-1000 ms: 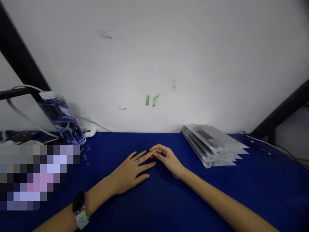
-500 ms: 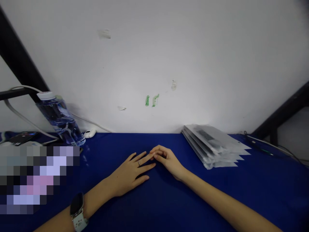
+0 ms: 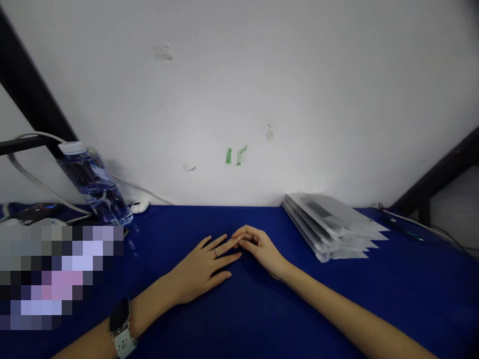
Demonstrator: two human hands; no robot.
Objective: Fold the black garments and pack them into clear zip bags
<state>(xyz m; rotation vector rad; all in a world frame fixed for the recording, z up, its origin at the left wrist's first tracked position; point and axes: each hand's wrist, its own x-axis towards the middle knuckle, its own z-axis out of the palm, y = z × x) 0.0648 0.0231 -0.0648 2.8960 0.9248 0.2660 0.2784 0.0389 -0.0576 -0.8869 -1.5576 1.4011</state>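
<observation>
A stack of translucent sleeves lies on the blue surface, its far edge near the white wall. To the left of the stack and closer to the viewer, the left hand rests palm down, its fingers spread; its own grip is apart, with nothing held. A thin ring sits near the base of its middle finger, also left of the stack, and a watch with a pale strap goes round that wrist, farther left of the stack again.

The right hand is just left of the stack, between it and the left hand. Its grip is together, thumb and fingers closed lightly on the tip of the middle finger, beyond the ring, which it does not touch.

Well to the left of the stack, a clear bottle with a white cap stands near the wall, and a small white case lies just on the stack's side of it. Farther left of the stack, blocks of colour mask a patch of the surface, so what is there cannot be told. Right of the stack, thin cables run along the back. Green marks show on the wall, above and left of the stack.
</observation>
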